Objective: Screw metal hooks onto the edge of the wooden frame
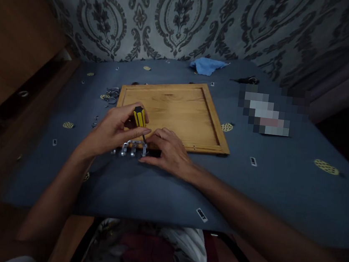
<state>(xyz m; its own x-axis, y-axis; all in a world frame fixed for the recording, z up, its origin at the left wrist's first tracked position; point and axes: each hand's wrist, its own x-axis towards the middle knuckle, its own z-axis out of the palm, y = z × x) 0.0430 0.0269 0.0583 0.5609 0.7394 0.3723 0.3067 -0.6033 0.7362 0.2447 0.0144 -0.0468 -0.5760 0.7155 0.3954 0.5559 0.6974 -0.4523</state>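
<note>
Head view: screwdriver [140, 121], probably light, stiff, best held by handle [138, 116]; left hand [116, 125] pinching it; right hand [172, 151], grip unclear.

The dark blue table top [170, 197] is showing yellow speckled ovals [326, 167] and small white labels [202, 215]. Near its far edge, toward the far right corner, a crumpled blue cloth [207, 66] is lying. Near that corner a dark object [249, 80] is resting, too dim to make out. Nearer, along the right edge, a pixelated item [267, 114] is lying, its details hidden. Beyond the far edge a pale wall covering [183, 14] is showing dark ornamental medallions. Beyond the left edge brown wooden furniture [18, 37] is standing.
</note>
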